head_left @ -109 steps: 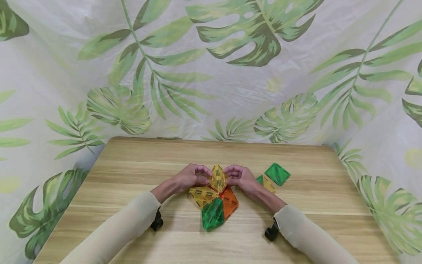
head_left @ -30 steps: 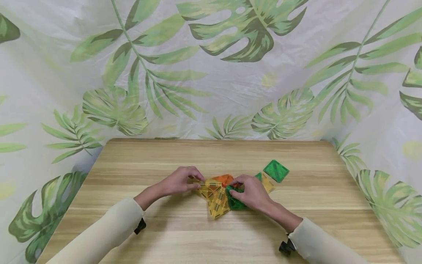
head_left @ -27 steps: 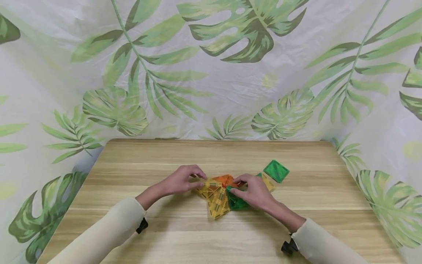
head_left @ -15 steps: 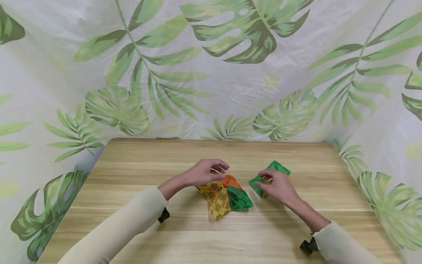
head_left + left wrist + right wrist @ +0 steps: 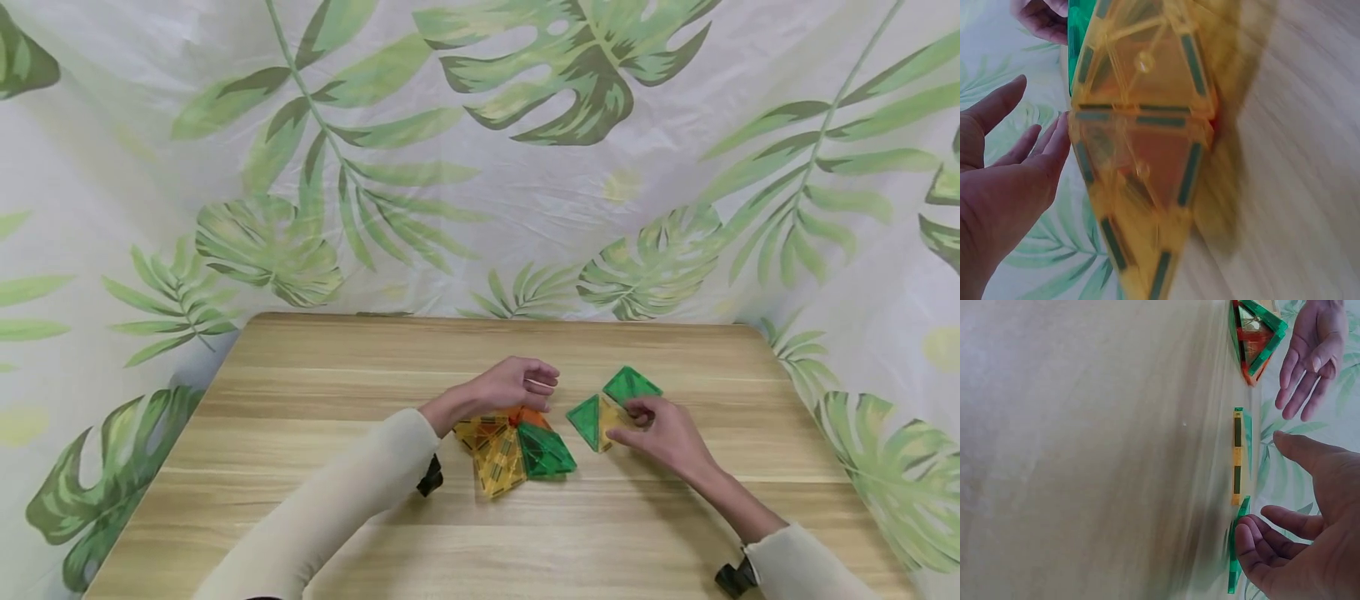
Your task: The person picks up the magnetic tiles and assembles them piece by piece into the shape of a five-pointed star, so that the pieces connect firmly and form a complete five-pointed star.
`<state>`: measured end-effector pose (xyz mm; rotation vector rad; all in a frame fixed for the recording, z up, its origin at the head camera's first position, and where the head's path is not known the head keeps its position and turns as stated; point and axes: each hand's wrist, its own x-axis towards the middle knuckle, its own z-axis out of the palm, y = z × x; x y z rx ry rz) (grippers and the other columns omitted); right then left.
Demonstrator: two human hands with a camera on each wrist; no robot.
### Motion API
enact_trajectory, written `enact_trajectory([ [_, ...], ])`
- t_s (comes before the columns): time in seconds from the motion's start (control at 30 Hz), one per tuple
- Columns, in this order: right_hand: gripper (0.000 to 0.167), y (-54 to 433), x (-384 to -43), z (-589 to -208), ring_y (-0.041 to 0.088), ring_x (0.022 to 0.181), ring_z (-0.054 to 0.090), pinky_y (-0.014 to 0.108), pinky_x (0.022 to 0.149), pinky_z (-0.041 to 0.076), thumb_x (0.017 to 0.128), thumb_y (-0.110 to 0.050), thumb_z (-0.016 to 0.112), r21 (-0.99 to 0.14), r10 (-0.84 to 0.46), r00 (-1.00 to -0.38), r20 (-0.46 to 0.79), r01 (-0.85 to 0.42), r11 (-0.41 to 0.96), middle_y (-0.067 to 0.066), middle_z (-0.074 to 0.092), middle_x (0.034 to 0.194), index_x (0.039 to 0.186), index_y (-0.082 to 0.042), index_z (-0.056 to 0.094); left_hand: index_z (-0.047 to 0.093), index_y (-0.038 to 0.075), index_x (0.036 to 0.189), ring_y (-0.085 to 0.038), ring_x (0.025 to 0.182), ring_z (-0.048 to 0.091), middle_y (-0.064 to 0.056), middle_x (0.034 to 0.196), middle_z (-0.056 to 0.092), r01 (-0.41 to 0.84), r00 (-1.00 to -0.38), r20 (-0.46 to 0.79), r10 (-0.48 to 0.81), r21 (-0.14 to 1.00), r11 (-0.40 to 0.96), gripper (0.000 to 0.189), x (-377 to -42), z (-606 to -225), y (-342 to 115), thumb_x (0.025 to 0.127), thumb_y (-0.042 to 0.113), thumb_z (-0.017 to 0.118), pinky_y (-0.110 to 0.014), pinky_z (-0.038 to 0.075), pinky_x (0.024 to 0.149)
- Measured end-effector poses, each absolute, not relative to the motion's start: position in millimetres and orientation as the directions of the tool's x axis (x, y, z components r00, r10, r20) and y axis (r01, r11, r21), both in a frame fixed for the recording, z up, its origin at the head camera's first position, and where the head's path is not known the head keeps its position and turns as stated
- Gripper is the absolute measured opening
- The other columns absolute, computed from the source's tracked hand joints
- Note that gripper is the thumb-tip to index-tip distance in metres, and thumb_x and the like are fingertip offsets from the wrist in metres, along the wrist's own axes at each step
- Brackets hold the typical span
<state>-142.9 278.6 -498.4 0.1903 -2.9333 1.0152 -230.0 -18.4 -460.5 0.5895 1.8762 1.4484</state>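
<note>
A flower-like build of see-through magnetic tiles sits mid-table, with yellow tiles [image 5: 498, 467], a green part [image 5: 546, 452] and an orange part [image 5: 536, 419]. Over its far side hovers my left hand [image 5: 513, 383], fingers loosely bent and holding nothing; the left wrist view shows its fingertips beside the yellow tiles [image 5: 1141, 150]. My right hand [image 5: 667, 433] is over the loose tiles to the right, thumb spread from the fingers. Below it lie a yellow triangle tile [image 5: 609, 413] and a green triangle tile [image 5: 584, 419]. Its fingertips overlap another green tile [image 5: 1233, 550] in the right wrist view.
That farther green tile [image 5: 632, 382] lies flat behind the triangle pair. The wooden table [image 5: 337, 350] ends at a leaf-patterned cloth [image 5: 480, 192] behind and at both sides. A black wrist camera [image 5: 735, 577] hangs under the right sleeve.
The build has been turned, its green part now facing right. My left hand has left the yellow tiles and moved right. My right hand has gone from the green part to the loose tiles.
</note>
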Motion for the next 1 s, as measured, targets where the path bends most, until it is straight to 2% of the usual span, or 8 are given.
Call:
enact_trajectory([
  [0.23,0.062,278.0,-139.2,-503.3,0.022,0.09,0.072,0.032,0.074,0.059,0.079,-0.038,0.095,-0.611,-0.075,-0.996,0.052,-0.091,0.786,0.012,0.077,0.102,0.119,0.005,0.074,0.047,-0.006,0.154,-0.041,0.143,0.052,-0.027,0.154,0.052,-0.154,-0.637,-0.334,0.694,0.938,0.31,0.067,-230.2,-465.6,2.0,0.092,-0.013,0.073,-0.039,0.053,0.11],
  [0.43,0.062,270.4,-138.9,-505.8,0.021,0.09,0.071,0.03,0.073,0.058,0.076,-0.037,0.097,-0.616,-0.052,-0.997,0.056,-0.075,0.784,0.013,0.077,0.103,0.116,0.005,0.075,0.047,-0.005,0.155,-0.04,0.144,0.051,-0.027,0.156,0.051,-0.208,-0.61,-0.39,0.69,0.919,0.335,0.068,-229.4,-468.6,9.2,0.092,-0.017,0.069,-0.042,0.051,0.112],
  [0.6,0.062,264.1,-138.5,-508.7,0.021,0.091,0.069,0.032,0.074,0.057,0.072,-0.035,0.1,-0.604,-0.052,-0.995,0.084,-0.092,0.791,0.013,0.076,0.105,0.114,0.004,0.076,0.046,-0.004,0.156,-0.038,0.147,0.048,-0.025,0.157,0.05,-0.208,-0.583,-0.408,0.703,0.911,0.357,0.067,-227.6,-469.3,12.9,0.093,-0.015,0.069,-0.042,0.047,0.117],
  [0.8,0.069,256.8,-136.9,-507.6,0.027,0.096,0.069,0.042,0.08,0.057,0.071,-0.029,0.1,-0.612,-0.043,-0.996,0.084,-0.085,0.786,0.017,0.074,0.111,0.122,0.008,0.072,0.046,-0.001,0.157,-0.037,0.15,0.044,-0.023,0.161,0.047,-0.176,-0.559,-0.411,0.721,0.908,0.381,0.066,-225.2,-468.5,15.2,0.096,-0.013,0.067,-0.044,0.044,0.119],
  [1.0,0.068,253.3,-137.6,-506.8,0.026,0.094,0.066,0.039,0.079,0.054,0.071,-0.024,0.1,-0.614,-0.048,-0.993,0.103,-0.102,0.782,0.015,0.072,0.108,0.124,0.007,0.072,0.051,0.002,0.155,-0.037,0.15,0.045,-0.022,0.16,0.049,-0.173,-0.567,-0.408,0.715,0.908,0.38,0.064,-224.6,-467.2,17.1,0.095,-0.015,0.066,-0.046,0.048,0.115],
])
